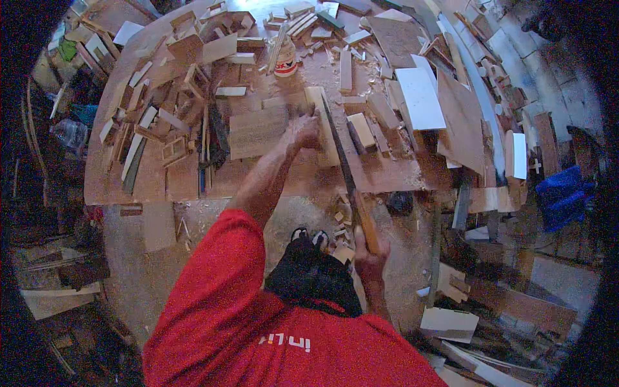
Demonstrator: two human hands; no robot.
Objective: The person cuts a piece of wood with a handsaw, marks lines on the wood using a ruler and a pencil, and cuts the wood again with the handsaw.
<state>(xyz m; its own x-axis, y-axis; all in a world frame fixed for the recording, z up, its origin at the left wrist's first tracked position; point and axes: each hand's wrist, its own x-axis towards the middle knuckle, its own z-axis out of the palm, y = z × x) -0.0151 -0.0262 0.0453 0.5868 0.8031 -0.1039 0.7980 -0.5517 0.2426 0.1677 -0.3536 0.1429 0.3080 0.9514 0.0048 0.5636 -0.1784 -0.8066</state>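
Note:
My right hand is wrapped round the wooden handle of a long, narrow tool, which looks like a hand saw seen edge-on. Its dark blade runs away from me over the workbench, along the right side of a pale wooden board. Slightly blurred, my left hand grips that board at its left edge, with the fingers closed against it. Left of this hand a flat brown wooden panel lies on the bench. The contact between blade and board is too unclear to tell.
The workbench carries many offcuts. A white tub stands beyond my left hand. White panels and a pale block lie to the right, with a wooden frame piece at left. More scraps litter the floor near my feet.

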